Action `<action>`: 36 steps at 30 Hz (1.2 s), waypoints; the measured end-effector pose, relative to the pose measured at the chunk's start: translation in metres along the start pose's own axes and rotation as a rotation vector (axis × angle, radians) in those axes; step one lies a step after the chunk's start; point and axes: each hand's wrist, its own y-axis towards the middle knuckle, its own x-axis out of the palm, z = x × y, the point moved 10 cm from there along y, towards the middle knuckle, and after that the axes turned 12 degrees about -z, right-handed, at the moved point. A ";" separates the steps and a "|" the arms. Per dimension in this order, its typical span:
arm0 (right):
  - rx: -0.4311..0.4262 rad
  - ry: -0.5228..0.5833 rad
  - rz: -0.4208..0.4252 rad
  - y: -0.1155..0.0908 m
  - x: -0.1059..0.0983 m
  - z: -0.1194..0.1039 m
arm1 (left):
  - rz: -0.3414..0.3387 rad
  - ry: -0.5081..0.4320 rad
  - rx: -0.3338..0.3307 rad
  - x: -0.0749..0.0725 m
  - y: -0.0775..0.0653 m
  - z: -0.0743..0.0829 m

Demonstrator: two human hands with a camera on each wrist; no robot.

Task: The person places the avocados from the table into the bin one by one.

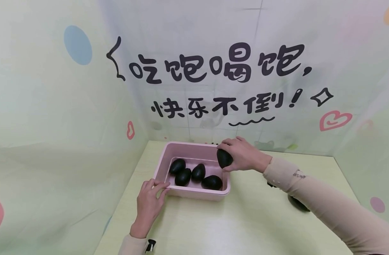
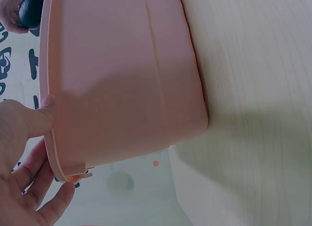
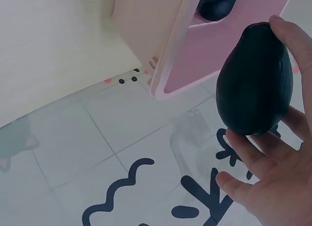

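A pink plastic bin (image 1: 194, 193) stands toward the back of the table, with several dark avocados (image 1: 198, 172) lying on its floor. At the bin's front left corner my left hand (image 1: 150, 198) pinches the rim; in the left wrist view the thumb lies on one side of it and the fingers on the other. My right hand (image 1: 243, 154) holds another avocado (image 3: 254, 80) above the bin's right end. Thumb and fingertips grip this dark green fruit in the right wrist view, where it hangs beside the bin's open top.
Partly hidden under my right sleeve, a dark avocado (image 1: 298, 203) lies on the pale wooden table (image 1: 201, 226). A printed cloth wall (image 1: 194, 28) with black lettering rises right behind the bin, and side panels flank the table.
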 end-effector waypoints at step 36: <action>0.022 0.019 0.052 -0.023 -0.002 0.022 | -0.013 0.000 -0.012 0.001 0.001 -0.001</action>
